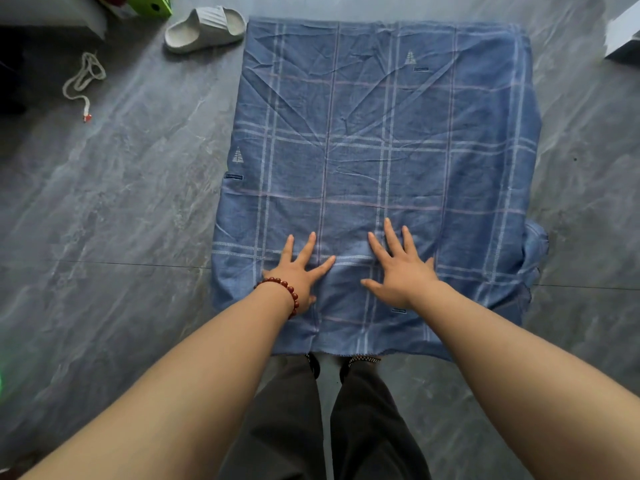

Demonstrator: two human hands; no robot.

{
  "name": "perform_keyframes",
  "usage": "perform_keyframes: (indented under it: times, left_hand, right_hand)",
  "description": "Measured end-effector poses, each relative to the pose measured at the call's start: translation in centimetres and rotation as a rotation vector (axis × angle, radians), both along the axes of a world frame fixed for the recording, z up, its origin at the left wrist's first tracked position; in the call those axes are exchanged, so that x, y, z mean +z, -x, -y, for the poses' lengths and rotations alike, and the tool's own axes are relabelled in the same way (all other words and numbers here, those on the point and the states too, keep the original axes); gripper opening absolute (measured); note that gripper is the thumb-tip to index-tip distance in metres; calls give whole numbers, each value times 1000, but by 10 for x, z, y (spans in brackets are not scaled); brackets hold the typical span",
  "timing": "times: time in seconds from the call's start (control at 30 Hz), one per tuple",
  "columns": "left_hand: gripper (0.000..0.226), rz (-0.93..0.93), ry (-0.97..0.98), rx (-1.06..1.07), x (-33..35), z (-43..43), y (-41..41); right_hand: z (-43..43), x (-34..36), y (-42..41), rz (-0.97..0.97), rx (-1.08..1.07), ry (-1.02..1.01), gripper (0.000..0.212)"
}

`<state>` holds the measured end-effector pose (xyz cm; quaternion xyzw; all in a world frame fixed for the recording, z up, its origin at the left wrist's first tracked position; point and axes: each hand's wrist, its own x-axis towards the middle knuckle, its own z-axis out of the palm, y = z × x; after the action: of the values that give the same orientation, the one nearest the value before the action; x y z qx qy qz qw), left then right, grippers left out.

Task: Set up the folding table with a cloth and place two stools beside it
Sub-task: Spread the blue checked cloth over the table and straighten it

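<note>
A blue checked cloth (pixel 377 140) with white and pink lines lies spread flat over a raised surface; the table beneath is fully hidden. The cloth's edges hang down on the left, right and near sides, with a bunch at the near right corner. My left hand (pixel 299 271), with a red bead bracelet on its wrist, presses flat on the cloth near its front edge, fingers spread. My right hand (pixel 398 268) rests flat beside it, also with fingers apart. Neither hand grips the fabric. No stool is in view.
Grey marbled floor surrounds the table. A pale slipper (pixel 204 27) lies just past the cloth's far left corner. A white cord (pixel 83 81) lies further left. A green box (pixel 157 5) and a white object (pixel 623 32) sit at the top corners. My legs stand against the front edge.
</note>
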<state>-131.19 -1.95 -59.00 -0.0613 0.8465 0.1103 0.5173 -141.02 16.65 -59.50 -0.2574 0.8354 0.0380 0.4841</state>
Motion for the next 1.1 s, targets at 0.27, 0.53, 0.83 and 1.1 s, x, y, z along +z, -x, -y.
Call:
perform_keyframes:
  times: [0.27,0.53,0.83,1.1]
  left_hand:
    - [76,87,-18,-50,16,-3,-6]
    - [85,35,62,-144,19,-9,-17]
    - [69,-142,127,-58,5,18,30]
    - [67,-42,61,-63,9,18,10]
  right_hand:
    - [-4,7,-17,17,46,-62,89]
    - [-7,14,-30,-34,-25,-19,81]
    - [15,3,21,-138,-127,34,68]
    - [7,10,-1,-65,-122,-30,80]
